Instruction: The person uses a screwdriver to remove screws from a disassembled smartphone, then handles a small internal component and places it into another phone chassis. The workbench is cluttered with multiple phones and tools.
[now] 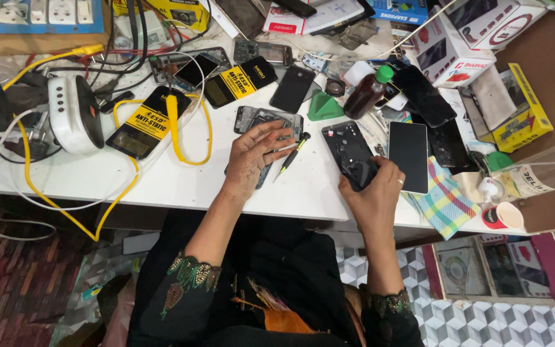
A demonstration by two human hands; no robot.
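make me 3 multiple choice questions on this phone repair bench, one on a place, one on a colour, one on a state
1. Where does the green-handled screwdriver lie?
A. between the two hands
B. on the floor
C. inside the red paper cup

2. What colour is the cap of the dark bottle?
A. red
B. green
C. white

3. What is the right hand doing?
A. hanging free in the air
B. gripping the black phone back cover
C. pouring from a bottle

Key: 1 A, it rests on the white table beside the left hand; 2 B, the cap shows green; 3 B, its fingers close on the cover's lower edge.
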